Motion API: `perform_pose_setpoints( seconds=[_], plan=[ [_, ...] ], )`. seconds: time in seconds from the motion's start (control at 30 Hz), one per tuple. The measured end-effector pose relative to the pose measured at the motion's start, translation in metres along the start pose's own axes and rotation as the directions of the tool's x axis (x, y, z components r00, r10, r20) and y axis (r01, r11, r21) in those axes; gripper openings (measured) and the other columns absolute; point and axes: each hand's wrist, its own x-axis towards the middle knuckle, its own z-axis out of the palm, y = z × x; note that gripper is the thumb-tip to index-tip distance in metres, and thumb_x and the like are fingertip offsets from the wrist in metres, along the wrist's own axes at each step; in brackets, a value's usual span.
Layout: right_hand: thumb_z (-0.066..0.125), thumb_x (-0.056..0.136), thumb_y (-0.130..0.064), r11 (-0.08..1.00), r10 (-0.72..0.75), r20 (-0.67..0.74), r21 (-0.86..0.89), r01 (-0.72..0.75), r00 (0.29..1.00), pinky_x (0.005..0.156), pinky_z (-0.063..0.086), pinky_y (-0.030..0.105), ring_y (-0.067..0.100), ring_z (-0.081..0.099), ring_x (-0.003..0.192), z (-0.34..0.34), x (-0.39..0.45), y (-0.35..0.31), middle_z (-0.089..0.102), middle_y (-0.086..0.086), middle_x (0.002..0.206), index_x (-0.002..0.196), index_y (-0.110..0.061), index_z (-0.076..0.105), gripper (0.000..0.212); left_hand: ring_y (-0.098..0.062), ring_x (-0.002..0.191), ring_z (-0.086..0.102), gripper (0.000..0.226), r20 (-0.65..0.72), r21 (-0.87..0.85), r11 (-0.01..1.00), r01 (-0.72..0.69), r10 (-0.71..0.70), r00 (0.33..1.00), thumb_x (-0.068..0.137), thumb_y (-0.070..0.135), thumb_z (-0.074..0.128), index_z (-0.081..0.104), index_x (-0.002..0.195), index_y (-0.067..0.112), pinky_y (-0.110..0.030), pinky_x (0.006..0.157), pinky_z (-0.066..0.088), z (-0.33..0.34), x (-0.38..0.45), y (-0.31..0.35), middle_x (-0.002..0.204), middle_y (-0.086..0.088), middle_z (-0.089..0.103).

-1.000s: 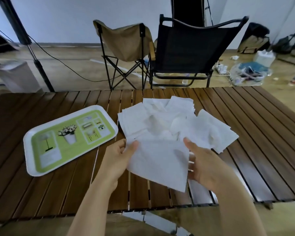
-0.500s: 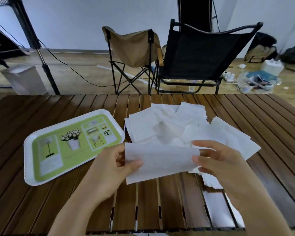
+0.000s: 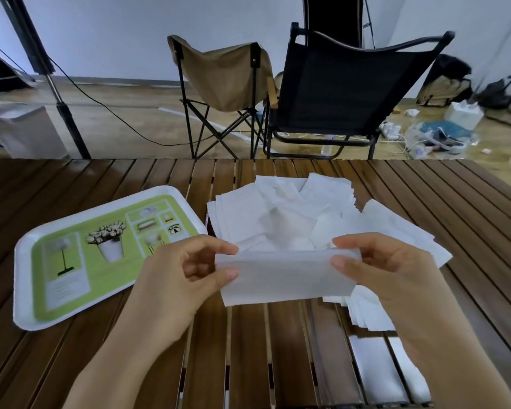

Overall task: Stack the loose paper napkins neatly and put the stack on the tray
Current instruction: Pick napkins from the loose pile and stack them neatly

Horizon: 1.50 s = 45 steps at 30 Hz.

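Note:
A loose heap of white paper napkins (image 3: 301, 219) lies spread over the middle of the slatted wooden table (image 3: 455, 219). In front of the heap I hold one white napkin (image 3: 283, 278) up above the table, folded over along its top edge. My left hand (image 3: 183, 273) pinches its left end between thumb and fingers. My right hand (image 3: 378, 270) pinches its right end the same way. A white tray (image 3: 22, 261) with a green picture panel sits to the left of the heap, with nothing on it.
Beyond the table's far edge stand a tan folding chair (image 3: 222, 75) and a black folding chair (image 3: 351, 84). A stand pole and cable are at the back left. Bags, boxes and clutter lie on the floor at the far right.
The napkin in my hands went from a flat open sheet to a narrower folded band. Both hands rose and shifted to its two ends. The view moved closer to the table.

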Motion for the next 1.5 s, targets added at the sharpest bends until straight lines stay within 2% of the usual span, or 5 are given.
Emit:
perform_pose_setpoints(
  seconds=[0.5, 0.7, 0.87, 1.07, 1.5],
  plan=[
    [0.075, 0.077, -0.013, 0.957, 0.001, -0.046, -0.291, -0.014, 0.999, 0.063, 0.049, 0.027, 0.006, 0.060, 0.069, 0.002, -0.002, 0.005, 0.069, -0.006, 0.074, 0.068, -0.024, 0.072, 0.014, 0.007, 0.088, 0.059, 0.007, -0.002, 0.205, 0.976, -0.068, 0.070, 0.998, 0.082, 0.029, 0.068, 0.070, 0.084, 0.036, -0.009, 0.070, 0.043, -0.002, 0.001, -0.007, 0.089, 0.018, 0.066],
    [0.066, 0.084, -0.010, 0.951, 0.208, 0.087, -0.250, -0.181, 0.974, 0.069, 0.053, 0.043, 0.026, 0.062, 0.064, 0.006, 0.010, 0.023, 0.070, 0.019, 0.073, 0.072, -0.008, 0.065, 0.012, 0.000, 0.068, 0.068, 0.010, 0.091, 0.181, 0.974, 0.137, -0.155, 0.984, 0.090, 0.031, 0.060, 0.067, 0.083, 0.027, -0.026, 0.067, 0.056, 0.002, 0.002, -0.015, 0.073, 0.010, 0.074],
    [0.058, 0.085, -0.002, 0.847, 0.300, 0.016, -0.465, -0.258, 0.954, 0.036, 0.036, 0.015, 0.016, 0.055, 0.048, 0.025, 0.032, 0.062, 0.067, 0.006, 0.064, 0.073, -0.009, 0.063, 0.015, -0.008, 0.066, 0.066, 0.009, 0.160, 0.493, 0.841, 0.224, -0.341, 0.927, 0.091, 0.030, 0.060, 0.062, 0.089, 0.022, -0.023, 0.065, 0.054, 0.018, 0.012, -0.041, 0.077, 0.004, 0.071],
    [0.058, 0.087, -0.010, 0.815, 0.162, -0.026, -0.559, -0.149, 0.986, 0.054, 0.042, 0.015, 0.009, 0.056, 0.071, 0.050, 0.044, 0.076, 0.061, 0.001, 0.095, 0.088, -0.014, 0.059, 0.004, -0.012, 0.082, 0.058, 0.022, 0.223, 0.614, 0.742, 0.271, -0.492, 0.841, 0.091, 0.030, 0.060, 0.055, 0.109, 0.018, -0.022, 0.071, 0.046, 0.028, 0.023, -0.054, 0.099, 0.001, 0.060],
    [0.061, 0.090, -0.016, 0.982, 0.147, -0.004, -0.118, -0.146, 0.989, 0.056, 0.039, 0.009, 0.008, 0.053, 0.092, 0.063, 0.079, 0.059, 0.049, -0.004, 0.127, 0.127, -0.024, 0.057, 0.037, -0.007, 0.068, 0.065, 0.014, 0.186, 0.510, 0.732, 0.451, -0.607, 0.773, 0.091, 0.013, 0.061, 0.056, 0.104, 0.016, -0.016, 0.058, 0.055, 0.020, 0.025, -0.059, 0.092, -0.004, 0.062]
  ],
)
